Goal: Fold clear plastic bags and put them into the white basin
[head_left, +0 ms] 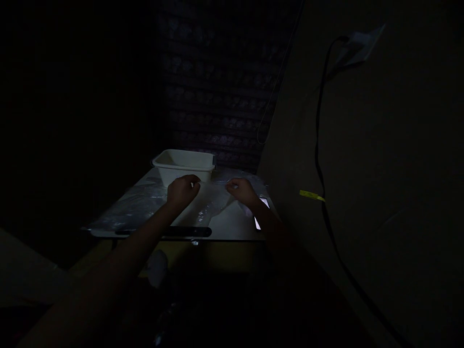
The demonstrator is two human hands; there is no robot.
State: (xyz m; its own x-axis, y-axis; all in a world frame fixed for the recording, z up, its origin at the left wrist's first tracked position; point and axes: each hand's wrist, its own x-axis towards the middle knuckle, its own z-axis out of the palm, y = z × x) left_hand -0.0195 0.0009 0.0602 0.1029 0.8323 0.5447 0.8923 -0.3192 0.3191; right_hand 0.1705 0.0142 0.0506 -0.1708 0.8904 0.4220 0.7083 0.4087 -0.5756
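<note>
Dimly, a clear plastic film [213, 197] is showing above the middle of a white tabletop [235, 228], between the person's two hands. Around it, several things are crowding the surface. A white plastic tub [183, 172] is standing at the far left, its near wall being partly hidden by the left hand [183, 190]. Crumpled clear plastic sheeting [130, 210] is spreading over the left side, and a dark flat bar [188, 232] is lying along the near edge, with the left forearm crossing over it. At the right, a phone with a lit screen [257, 223] is resting partly under the right forearm, which is covering some of it. Farther right, a black cable [318, 145] bearing a yellow tag [310, 195] is hanging down the wall [380, 145] from an outlet [362, 47]. Beyond the table, a dark slatted surface [221, 96] is closing off the far side.

The film's far edge is running left to right between the fingertips, while its body is trailing toward the near side; the darkness is obscuring its full outline and long axis. Both hands are pinching it between thumb and fingers, the left hand at its left end and the right hand [242, 190] at its right.
</note>
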